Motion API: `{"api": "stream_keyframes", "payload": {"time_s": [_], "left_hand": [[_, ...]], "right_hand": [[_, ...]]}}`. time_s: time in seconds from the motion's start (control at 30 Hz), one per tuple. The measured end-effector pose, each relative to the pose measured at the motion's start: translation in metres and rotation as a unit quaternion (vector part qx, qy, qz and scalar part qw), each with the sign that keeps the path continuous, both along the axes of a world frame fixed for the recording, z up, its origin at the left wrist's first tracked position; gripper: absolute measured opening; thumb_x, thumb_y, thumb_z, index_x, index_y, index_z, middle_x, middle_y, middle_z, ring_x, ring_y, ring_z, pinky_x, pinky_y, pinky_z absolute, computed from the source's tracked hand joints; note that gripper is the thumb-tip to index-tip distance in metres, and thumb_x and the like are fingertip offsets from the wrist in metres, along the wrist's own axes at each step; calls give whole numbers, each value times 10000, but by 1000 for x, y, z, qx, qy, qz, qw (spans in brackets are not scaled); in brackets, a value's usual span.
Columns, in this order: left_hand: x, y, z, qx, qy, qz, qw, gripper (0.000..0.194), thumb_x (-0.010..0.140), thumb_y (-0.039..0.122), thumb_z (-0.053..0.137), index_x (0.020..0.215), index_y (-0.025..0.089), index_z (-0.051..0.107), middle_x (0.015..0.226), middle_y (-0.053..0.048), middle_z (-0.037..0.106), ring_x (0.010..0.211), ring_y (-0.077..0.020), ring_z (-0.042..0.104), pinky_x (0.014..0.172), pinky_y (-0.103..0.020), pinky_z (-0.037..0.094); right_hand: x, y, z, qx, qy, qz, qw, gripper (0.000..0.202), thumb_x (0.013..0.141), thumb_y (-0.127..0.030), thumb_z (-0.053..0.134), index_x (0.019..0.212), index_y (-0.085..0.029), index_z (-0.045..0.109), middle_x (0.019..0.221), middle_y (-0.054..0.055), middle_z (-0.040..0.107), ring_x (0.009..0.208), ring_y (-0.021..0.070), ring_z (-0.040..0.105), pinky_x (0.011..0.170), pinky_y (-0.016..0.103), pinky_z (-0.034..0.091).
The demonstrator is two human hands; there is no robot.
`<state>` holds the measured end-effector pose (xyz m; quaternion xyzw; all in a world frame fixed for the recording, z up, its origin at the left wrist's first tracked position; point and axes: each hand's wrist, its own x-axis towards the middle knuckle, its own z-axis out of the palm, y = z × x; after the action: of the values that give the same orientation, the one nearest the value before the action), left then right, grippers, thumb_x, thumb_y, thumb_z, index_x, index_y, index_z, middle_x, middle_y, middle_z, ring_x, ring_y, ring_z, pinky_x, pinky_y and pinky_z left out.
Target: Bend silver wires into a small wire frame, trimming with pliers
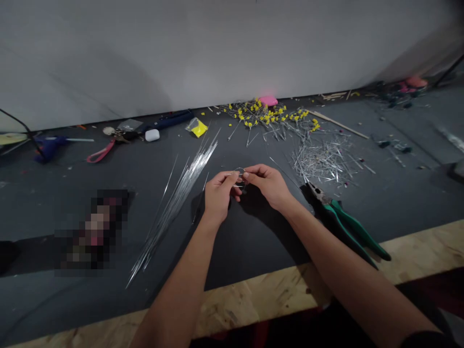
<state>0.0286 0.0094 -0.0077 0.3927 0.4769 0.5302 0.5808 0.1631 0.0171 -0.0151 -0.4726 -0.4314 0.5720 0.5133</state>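
Note:
A thin silvery wire (239, 168), bent into a small loop, is pinched between both hands over the dark tabletop. My left hand (220, 193) closes thumb and fingers on its left side, where straight wire ends show. At the loop's right side, my right hand (266, 182) grips with thumb and forefinger. To the left lies a long bundle of straight wires (181, 193). Pliers (344, 220) with green and black handles rest beside my right forearm, jaws pointing at a heap of short cut wire pieces (319, 158).
Near the wall are wires with yellow tips (261, 115), a pink lump (268, 100), a yellow packet (198, 127) and a wooden stick (340, 124). A white case (152, 135), a pink strap (101, 152) and a blurred-out object (97, 229) lie left. Bare chipboard (261, 299) edges the table.

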Motion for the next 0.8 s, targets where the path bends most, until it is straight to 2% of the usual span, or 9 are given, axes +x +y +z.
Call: {"api": "stream_keyframes", "payload": {"time_s": [0.27,0.5,0.63,0.8], "left_hand": [[1,0,-1,8,4,7,1000,246,699,376,683,789,147,667,720,-22,645,457,-74,534,355,-190,416],[4,-3,-1,67,65,31,995,263,739,394,652,858,163,693,689,-20,656,513,-90,558,425,-199,473],[4,-5,0,82,101,27,991,253,755,387,638,884,180,705,731,-25,674,545,-94,574,465,-202,492],[3,-5,0,82,98,19,992,242,759,384,634,878,186,707,720,-20,674,533,-98,572,466,-212,495]], "right_hand": [[2,1,-2,-10,12,11,1000,184,684,-310,717,823,-196,676,722,-4,661,671,108,576,716,291,468],[2,1,1,-39,61,34,997,192,688,-356,722,796,-200,694,774,11,682,677,106,585,746,296,478],[3,0,4,-57,62,38,996,212,671,-369,730,798,-200,704,802,25,696,709,117,604,768,300,489],[4,1,2,-56,91,39,993,219,644,-347,755,802,-201,711,810,27,707,728,122,618,768,299,493]]}}
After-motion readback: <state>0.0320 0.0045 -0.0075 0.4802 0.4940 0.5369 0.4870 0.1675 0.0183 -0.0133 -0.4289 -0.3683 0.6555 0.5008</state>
